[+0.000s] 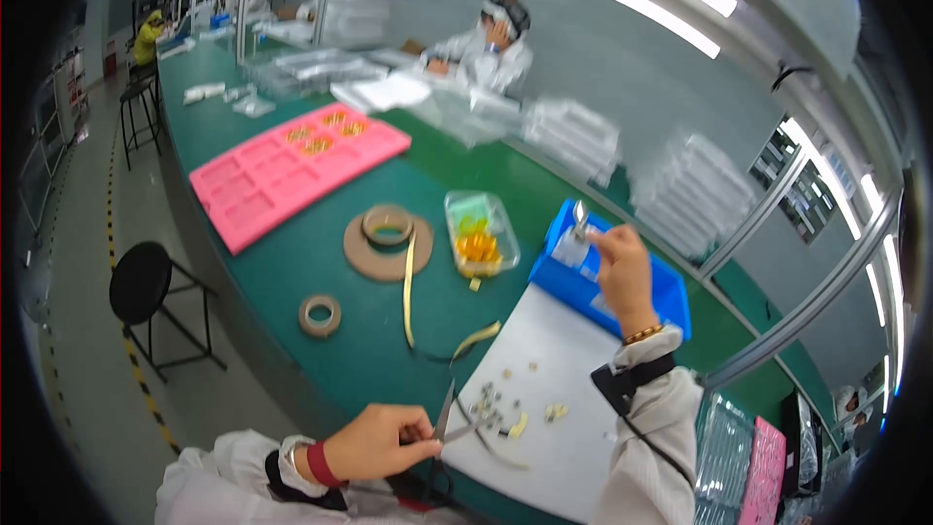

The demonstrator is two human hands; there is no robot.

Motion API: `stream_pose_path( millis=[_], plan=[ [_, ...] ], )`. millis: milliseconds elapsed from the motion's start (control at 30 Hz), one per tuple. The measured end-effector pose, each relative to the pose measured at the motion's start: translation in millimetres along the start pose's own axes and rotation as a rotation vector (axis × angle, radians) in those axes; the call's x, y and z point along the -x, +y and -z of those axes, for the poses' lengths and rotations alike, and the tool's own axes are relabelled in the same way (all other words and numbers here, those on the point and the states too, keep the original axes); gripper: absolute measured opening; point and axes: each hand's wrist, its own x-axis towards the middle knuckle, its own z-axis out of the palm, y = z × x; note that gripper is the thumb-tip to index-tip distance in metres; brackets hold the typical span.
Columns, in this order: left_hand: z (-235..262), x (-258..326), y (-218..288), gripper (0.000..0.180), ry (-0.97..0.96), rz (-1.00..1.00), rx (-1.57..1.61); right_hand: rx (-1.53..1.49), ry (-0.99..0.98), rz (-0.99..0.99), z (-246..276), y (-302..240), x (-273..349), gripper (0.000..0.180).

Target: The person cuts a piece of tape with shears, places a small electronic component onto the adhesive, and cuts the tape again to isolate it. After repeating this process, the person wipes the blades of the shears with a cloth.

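Observation:
In the lower middle, my left hand [374, 444] is closed, thumb and fingertips at the pivot of a pair of scissors [446, 412]. The blades are spread, pointing away and to the right, and the dark handles hang below my fingers. My right hand [625, 267] is raised over a blue plastic bin [671, 297], pinching a small shiny silvery thing [581, 217] whose kind is blurred. Small grey and pale pieces [489, 408] lie scattered on a white sheet [569, 394] between my hands. A dark and yellowish strip [478, 338] crosses the sheet's left edge.
Left of the sheet lie a tape roll [320, 316], a brown disc with another roll [384, 258], and a clear tub of yellow pieces [481, 243]. Farther off is a pink foam tray [301, 175]. Clear trays [695, 190] stack behind the bin. A person [491, 53] sits across the bench.

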Motion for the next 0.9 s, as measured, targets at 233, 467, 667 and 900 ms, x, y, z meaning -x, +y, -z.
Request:
stream_pose_path(
  millis=[233, 467, 667, 900],
  plan=[
    [23.9, 16.7, 15.1, 0.018, 0.033, 0.194, -0.059, -0.070, -0.264, 0.164, 36.9, -137.3, 101.1, 0.046],
    [15.8, 20.5, 5.5, 0.017, 0.026, 0.213, -0.150, -0.219, -0.550, 0.246, 29.3, -177.1, 194.7, 0.050],
    [15.4, 27.9, 6.0, 0.017, 0.029, 0.224, -0.155, -0.254, -0.632, 0.288, 18.6, -199.6, 200.5, 0.053],
    [18.7, 21.3, 6.7, 0.018, 0.014, 0.198, -0.192, -0.096, -0.610, 0.341, 12.2, -204.0, 202.1, 0.052]
  ],
)
